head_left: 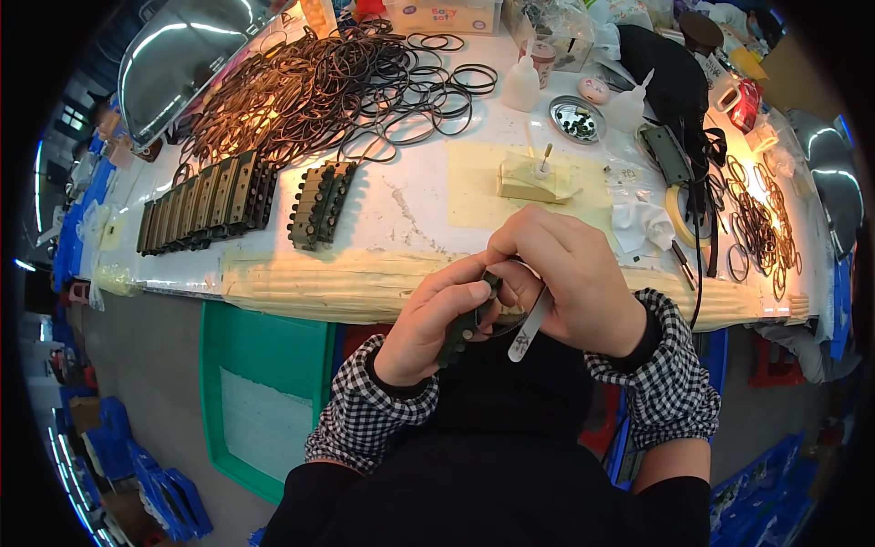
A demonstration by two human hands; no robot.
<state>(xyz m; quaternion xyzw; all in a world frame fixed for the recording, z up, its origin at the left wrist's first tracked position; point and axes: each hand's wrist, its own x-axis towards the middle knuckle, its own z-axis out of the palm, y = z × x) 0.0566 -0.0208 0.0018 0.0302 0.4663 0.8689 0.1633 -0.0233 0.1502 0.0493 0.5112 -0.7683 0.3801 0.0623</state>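
Near the table's padded front edge, my left hand (pixel 437 314) is closed around a dark green part (pixel 462 335) with small round knobs along it. Close against it, my right hand (pixel 570 273) is closed on flat metal tweezers (pixel 526 339), whose broad end sticks out below the fingers. A thin black band (pixel 507 330) shows between the hands; where it is seated is hidden by the fingers. The fingertips of both hands meet at the part's upper end. Beyond them, a yellowish block (pixel 538 185) with a short upright pin lies on a yellow sheet.
A large heap of black rubber rings (pixel 319 91) covers the back left. Green knobbed parts (pixel 205 201) stand in a row, with a smaller group (pixel 321 205) beside them. White squeeze bottles (pixel 521 84) flank a round metal dish (pixel 576 119). A green tray (pixel 264 342) sits below left.
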